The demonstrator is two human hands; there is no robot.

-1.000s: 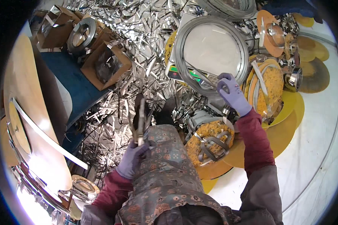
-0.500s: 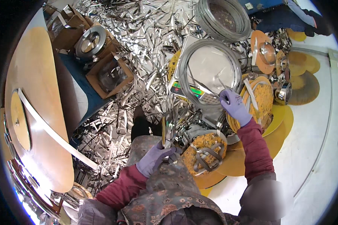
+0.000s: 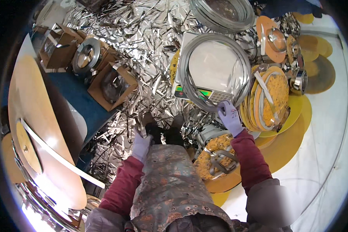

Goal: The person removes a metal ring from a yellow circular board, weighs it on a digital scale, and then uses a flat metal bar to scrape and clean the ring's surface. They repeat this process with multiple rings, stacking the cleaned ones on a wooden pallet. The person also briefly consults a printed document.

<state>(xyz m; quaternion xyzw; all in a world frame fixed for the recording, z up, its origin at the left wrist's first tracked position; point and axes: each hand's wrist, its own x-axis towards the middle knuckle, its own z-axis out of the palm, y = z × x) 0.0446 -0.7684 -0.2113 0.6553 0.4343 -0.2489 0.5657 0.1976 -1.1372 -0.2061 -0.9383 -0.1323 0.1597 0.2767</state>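
Observation:
My right hand (image 3: 229,117), in a pale purple glove, is closed at the near rim of a wide coil of metal strip (image 3: 245,62). That coil lies on a digital scale (image 3: 212,62) with a lit green display. My left hand (image 3: 140,144), gloved alike, hangs beside my apron above the scrap, with thumb and fingers apart and nothing visible in it. Close to my right forearm sits a yellow, worn round pad (image 3: 209,156) with a loop of grey strip (image 3: 222,162) on it.
Shiny metal offcuts (image 3: 150,65) cover the floor ahead. More coils (image 3: 216,15) lie beyond the scale. Yellow discs (image 3: 274,96) are stacked to the right. At left stand open cardboard boxes (image 3: 110,87) and a large tan sheet (image 3: 38,116) with a long pale strip.
My left hand has moved left and forward, and the shiny metal piece it held is gone from it. My right hand has shifted slightly left and nearer along the coil's rim.

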